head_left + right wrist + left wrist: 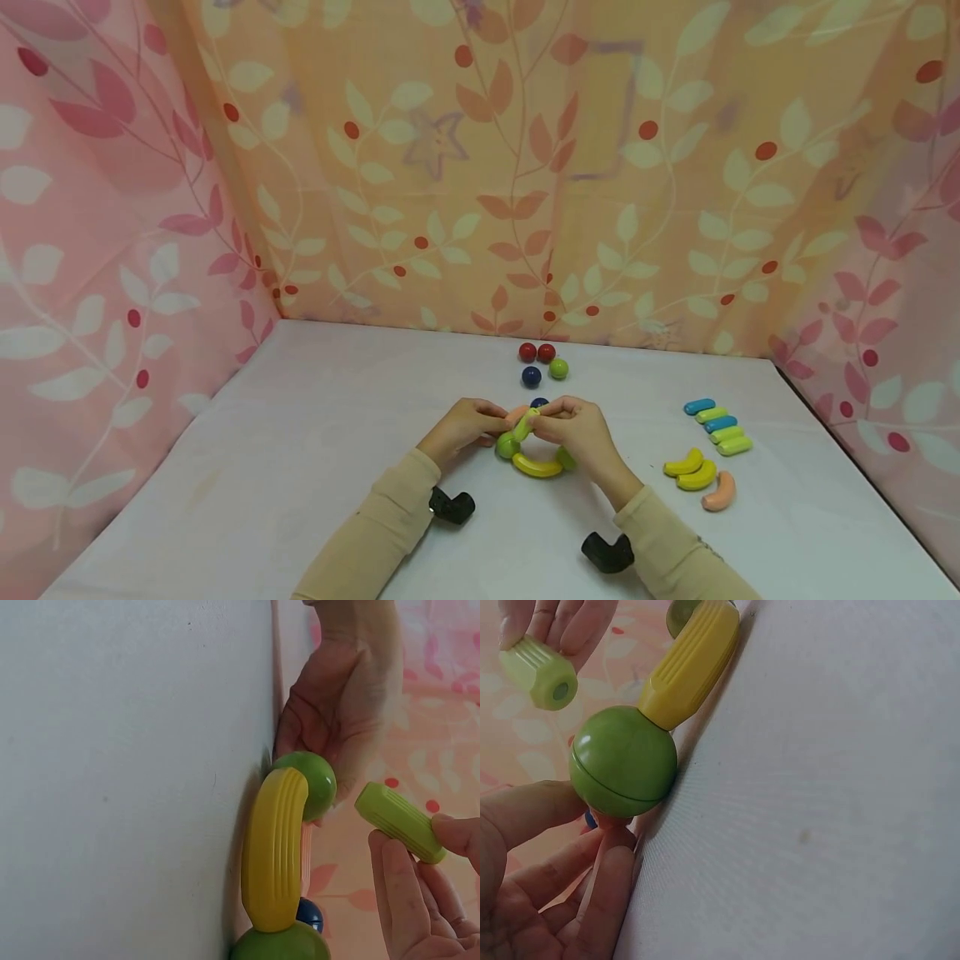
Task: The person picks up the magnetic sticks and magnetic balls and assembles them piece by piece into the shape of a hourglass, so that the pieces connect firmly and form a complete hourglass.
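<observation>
My left hand [467,427] pinches an orange curved rod [516,416] where it meets a green ball [622,761]. A yellow curved, ridged rod [537,466] joins that ball to a second green ball [281,946], low on the white table. Just above the first ball, a short light-green rod [401,823] is pinched between the thumb and fingers of my right hand [581,429]. Its near end stands apart from the ball in the wrist views. Beyond the hands is a blue ball [539,402], and much of the orange rod is hidden by my left fingers.
Behind the joined pieces sit two red balls [537,352], a blue ball [531,377] and a green ball [558,368]. At right lie several blue and light-green rods [721,424], two yellow curved rods [690,470] and an orange one [719,492]. Patterned curtains [480,167] border the table.
</observation>
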Tool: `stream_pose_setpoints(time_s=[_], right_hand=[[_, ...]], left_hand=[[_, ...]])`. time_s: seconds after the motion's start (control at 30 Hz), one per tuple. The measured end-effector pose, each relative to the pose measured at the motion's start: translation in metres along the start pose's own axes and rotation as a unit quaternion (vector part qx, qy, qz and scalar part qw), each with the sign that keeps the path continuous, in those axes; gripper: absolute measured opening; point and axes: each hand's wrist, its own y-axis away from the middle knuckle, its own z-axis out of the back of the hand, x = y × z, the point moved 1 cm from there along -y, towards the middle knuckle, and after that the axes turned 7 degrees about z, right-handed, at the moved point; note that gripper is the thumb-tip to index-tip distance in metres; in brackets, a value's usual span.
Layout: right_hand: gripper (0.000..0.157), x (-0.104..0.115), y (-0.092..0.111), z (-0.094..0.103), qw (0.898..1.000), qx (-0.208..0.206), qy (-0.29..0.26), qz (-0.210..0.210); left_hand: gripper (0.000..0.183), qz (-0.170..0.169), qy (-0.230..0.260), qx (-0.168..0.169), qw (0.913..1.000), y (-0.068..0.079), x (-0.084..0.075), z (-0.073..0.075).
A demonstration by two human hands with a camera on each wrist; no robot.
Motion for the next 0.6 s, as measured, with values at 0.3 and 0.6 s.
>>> stream_pose_setpoints(time_s=[0.3, 0.6], right_hand=[[0.016, -0.0034, -0.0014, -0.0061, 1.000, -0.005, 0.021, 0.000], [0.016, -0.0036, -0.0001, -0.0095, 0.999, 0.001, 0.044, 0.009]], left_hand=[[0.028, 0.002, -0.007, 0.000, 1.0000, 0.0002, -0.0014, -0.0006], [0.028, 0.002, 0.004, 0.000, 1.0000, 0.0013, -0.0010, 0.0006]])
